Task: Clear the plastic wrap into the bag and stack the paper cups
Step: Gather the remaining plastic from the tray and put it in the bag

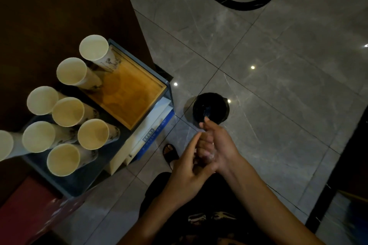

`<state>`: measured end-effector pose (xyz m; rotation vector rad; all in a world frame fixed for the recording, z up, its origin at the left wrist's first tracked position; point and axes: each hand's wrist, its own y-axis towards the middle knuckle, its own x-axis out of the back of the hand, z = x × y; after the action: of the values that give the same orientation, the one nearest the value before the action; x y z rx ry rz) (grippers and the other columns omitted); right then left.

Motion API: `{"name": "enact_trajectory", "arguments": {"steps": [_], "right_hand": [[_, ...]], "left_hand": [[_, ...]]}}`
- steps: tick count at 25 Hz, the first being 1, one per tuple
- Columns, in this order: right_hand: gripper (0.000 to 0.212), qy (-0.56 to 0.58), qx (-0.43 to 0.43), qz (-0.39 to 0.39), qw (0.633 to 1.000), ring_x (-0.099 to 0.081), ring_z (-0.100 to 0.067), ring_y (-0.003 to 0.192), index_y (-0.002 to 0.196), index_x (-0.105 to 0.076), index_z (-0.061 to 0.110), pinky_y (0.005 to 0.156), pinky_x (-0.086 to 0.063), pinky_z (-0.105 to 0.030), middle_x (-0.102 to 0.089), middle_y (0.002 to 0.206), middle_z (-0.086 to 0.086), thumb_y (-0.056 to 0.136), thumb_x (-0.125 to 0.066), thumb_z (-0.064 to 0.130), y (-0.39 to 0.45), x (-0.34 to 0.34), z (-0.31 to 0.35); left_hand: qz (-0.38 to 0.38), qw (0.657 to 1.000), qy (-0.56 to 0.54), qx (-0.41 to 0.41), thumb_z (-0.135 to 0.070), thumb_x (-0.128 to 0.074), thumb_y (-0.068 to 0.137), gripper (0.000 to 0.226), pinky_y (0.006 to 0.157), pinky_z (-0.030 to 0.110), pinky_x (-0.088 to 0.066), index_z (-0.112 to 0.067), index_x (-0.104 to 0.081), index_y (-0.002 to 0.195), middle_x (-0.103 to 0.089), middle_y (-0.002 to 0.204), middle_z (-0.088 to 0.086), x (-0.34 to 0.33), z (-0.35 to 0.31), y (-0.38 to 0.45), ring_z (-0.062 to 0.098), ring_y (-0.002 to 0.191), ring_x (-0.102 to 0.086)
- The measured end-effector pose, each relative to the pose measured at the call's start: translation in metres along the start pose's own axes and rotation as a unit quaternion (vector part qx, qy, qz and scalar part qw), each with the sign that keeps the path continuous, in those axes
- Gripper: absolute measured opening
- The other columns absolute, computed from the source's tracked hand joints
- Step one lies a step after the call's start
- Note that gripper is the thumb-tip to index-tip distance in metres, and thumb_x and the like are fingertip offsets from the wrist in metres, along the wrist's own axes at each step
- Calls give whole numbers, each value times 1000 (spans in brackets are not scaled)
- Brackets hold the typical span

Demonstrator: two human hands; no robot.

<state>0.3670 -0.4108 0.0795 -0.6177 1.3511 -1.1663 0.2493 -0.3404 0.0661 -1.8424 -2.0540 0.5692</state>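
Observation:
Several white paper cups stand upright and apart on the left: two on a wooden tray (137,93), among them the farthest cup (94,47), and the rest on a dark shelf top, such as the nearest cup (63,159). A black bin lined with a dark bag (210,109) stands on the floor. Just in front of it my right hand (216,143) and my left hand (187,167) are pressed together. A small crumpled piece of clear plastic wrap (211,156) glints between the fingers. Which hand grips it is hard to tell.
The tray sits on a grey cabinet (168,85) with white and blue boxes (151,135) below it. A red box (29,211) lies at the lower left. My sandalled foot (170,153) stands on the grey tiled floor beside the cabinet.

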Motion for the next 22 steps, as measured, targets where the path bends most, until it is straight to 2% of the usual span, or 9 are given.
{"name": "enact_trajectory", "arguments": {"steps": [2, 4, 9, 11, 13, 15, 17, 19, 22], "right_hand": [[17, 38, -40, 18, 998, -29, -8, 25, 81, -47, 17, 26, -24, -17, -32, 38, 4, 97, -49, 18, -2, -2, 3], [10, 89, -51, 30, 994, -31, -8, 26, 91, -50, 14, 27, -26, -16, -34, 38, 3, 94, -42, 9, -4, -6, 0], [37, 165, -29, 16, 986, -38, -8, 30, 111, -54, 7, 31, -38, -17, -36, 45, 2, 77, -42, -2, -1, -23, -6], [37, 146, -6, -9, 989, -39, -9, 31, 117, -54, 8, 32, -41, -20, -37, 48, 1, 86, -38, -2, -1, -30, -9], [31, 107, 14, -22, 994, -44, -12, 35, 121, -52, 9, 35, -44, -22, -50, 54, -4, 97, -34, 3, 0, -41, -13], [28, 87, 27, -12, 996, -52, -16, 47, 124, -52, 9, 43, -51, -26, -68, 83, -14, 102, -34, 8, 1, -54, -19], [28, 90, 38, 14, 995, -64, -22, 59, 125, -54, 11, 54, -59, -32, -69, 111, -22, 106, -34, 11, 2, -65, -24], [30, 95, 43, 45, 993, -73, -28, 73, 127, -57, 12, 64, -63, -38, -67, 122, -25, 107, -35, 12, 2, -71, -25], [33, 92, 38, 96, 990, -69, -36, 101, 128, -59, 13, 84, -62, -44, -65, 129, -25, 104, -36, 10, 0, -73, -25]], "left_hand": [[-16, 1000, -6, -14, -56, -71, 82, 78, 94, 10, -45, -57, -26, 146, -49, 137, -35, 1, 5, -3, -7, 127, -48], [-31, 998, -47, -9, -59, -74, 78, 76, 92, 14, -48, -55, -34, 143, -55, 134, -30, 4, 4, -1, -3, 125, -53], [-67, 987, -144, 25, -63, -77, 73, 74, 93, 35, -56, -51, -45, 139, -61, 132, -18, 12, -1, 2, 5, 122, -59], [-63, 982, -172, 43, -62, -76, 76, 68, 94, 42, -56, -52, -47, 137, -62, 132, -17, 17, -1, 1, 8, 121, -61], [-67, 976, -198, 63, -63, -74, 78, 64, 95, 46, -55, -53, -49, 135, -64, 130, -15, 24, -1, -2, 11, 120, -62], [-83, 971, -216, 66, -65, -72, 77, 64, 92, 42, -57, -56, -47, 135, -65, 129, -14, 31, -3, -5, 12, 118, -64], [-103, 972, -205, 53, -70, -70, 77, 68, 90, 40, -57, -59, -42, 137, -62, 134, -16, 41, -6, -7, 9, 119, -63], [-101, 977, -186, 27, -69, -68, 79, 69, 92, 39, -56, -59, -39, 140, -58, 137, -18, 53, -10, -7, 7, 122, -60], [-82, 985, -151, -3, -67, -68, 80, 76, 89, 18, -53, -63, -26, 143, -50, 139, -33, 70, -18, -6, -4, 125, -54]]}}
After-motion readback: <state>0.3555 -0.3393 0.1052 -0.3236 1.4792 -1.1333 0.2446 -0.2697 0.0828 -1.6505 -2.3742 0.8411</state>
